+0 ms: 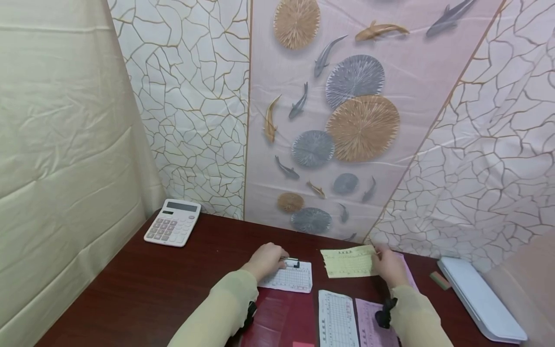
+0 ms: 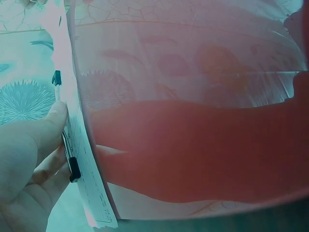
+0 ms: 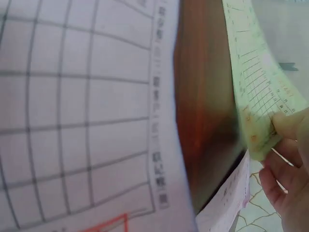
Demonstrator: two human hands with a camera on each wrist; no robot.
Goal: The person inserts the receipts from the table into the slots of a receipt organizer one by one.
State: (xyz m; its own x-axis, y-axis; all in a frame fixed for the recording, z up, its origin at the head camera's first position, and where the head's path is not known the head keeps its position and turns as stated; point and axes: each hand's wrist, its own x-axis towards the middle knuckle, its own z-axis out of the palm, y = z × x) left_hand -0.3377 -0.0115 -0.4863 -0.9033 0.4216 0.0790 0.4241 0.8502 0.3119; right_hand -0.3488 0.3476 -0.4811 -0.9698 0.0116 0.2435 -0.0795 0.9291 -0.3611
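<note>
In the head view my left hand (image 1: 265,261) grips the top of a red clear folder (image 1: 284,315), where a black-ended metal clip (image 1: 297,264) and a white printed form (image 1: 288,277) lie. The left wrist view shows the thumb on the clip (image 2: 74,169), with the left hand (image 2: 29,159) at the form's edge. My right hand (image 1: 390,266) pinches the right end of a yellow-green slip (image 1: 350,262); in the right wrist view thumb and fingers of the right hand (image 3: 289,159) hold its corner. Below it lie a white form (image 1: 338,318) and a pink form (image 1: 374,322).
A white calculator (image 1: 173,222) stands at the back left of the dark table (image 1: 130,284). Farther right lie a small green and brown block (image 1: 440,280) and a long white case (image 1: 482,300). Another pink sheet (image 1: 409,272) shows behind the right hand.
</note>
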